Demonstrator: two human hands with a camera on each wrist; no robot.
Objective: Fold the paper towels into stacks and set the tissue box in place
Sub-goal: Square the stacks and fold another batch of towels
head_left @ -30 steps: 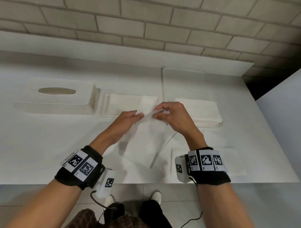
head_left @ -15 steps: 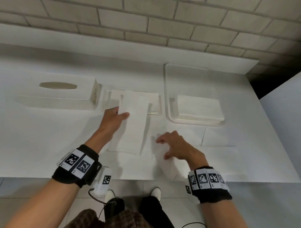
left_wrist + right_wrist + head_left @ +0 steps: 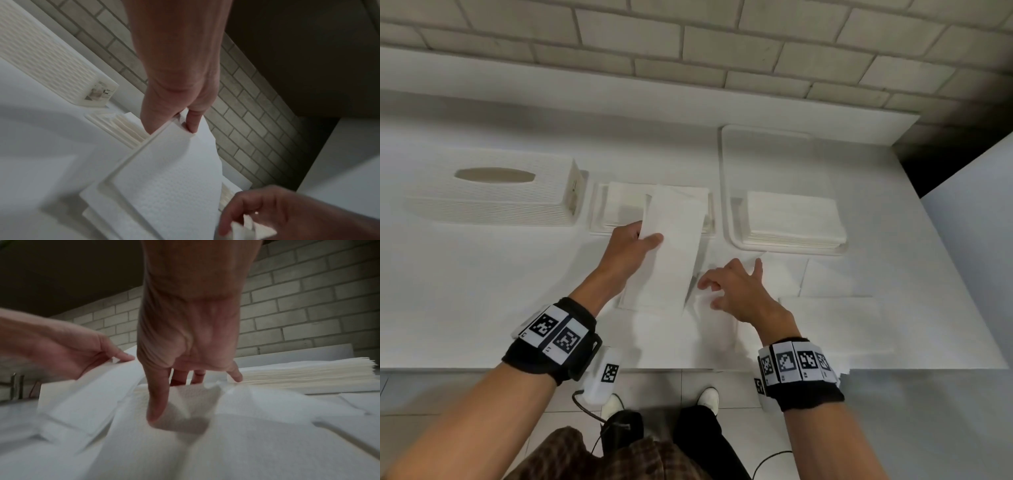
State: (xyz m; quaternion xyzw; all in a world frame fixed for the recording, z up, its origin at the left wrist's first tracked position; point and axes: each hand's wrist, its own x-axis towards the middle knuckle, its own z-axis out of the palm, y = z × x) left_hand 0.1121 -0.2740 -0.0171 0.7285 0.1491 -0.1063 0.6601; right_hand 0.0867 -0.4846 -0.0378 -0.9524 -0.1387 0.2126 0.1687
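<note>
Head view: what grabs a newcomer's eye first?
The left hand pinches a folded paper towel at mid-counter, its far end over the stack beside the tissue box. The right hand, fingers spread, reaches onto loose towels at the near right. A taller stack sits in a tray further back on the right.

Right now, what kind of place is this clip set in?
Probably a plain indoor work or service counter: a white counter against a grey brick wall, tiled floor below, with a tissue box and a stack of folded towels in a tray.
</note>
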